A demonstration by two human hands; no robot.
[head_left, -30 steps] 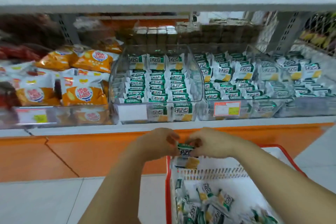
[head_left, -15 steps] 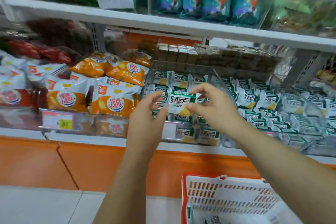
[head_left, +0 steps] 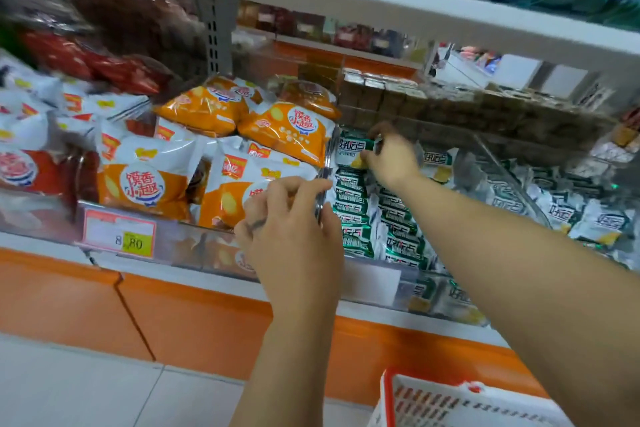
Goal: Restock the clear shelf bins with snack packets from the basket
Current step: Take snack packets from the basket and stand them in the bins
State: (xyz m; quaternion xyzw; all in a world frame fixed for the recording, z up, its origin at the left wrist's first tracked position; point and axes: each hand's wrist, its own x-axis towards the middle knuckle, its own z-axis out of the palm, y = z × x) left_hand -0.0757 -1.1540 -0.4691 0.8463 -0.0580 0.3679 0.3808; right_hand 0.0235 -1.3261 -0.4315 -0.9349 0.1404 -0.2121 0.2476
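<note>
Your right hand [head_left: 389, 158] pinches a green snack packet [head_left: 351, 148] at the back of the clear bin [head_left: 415, 288]; your left hand [head_left: 291, 222] curls its fingers round that bin's left wall. The basket [head_left: 450, 402] sits below.

Centre frame, the right hand [head_left: 391, 158] pinches a snack packet [head_left: 351, 149] over the clear bin [head_left: 372, 282]. The left hand [head_left: 287, 225] seems to grip its wall — basket [head_left: 450, 402] lower right.
</note>
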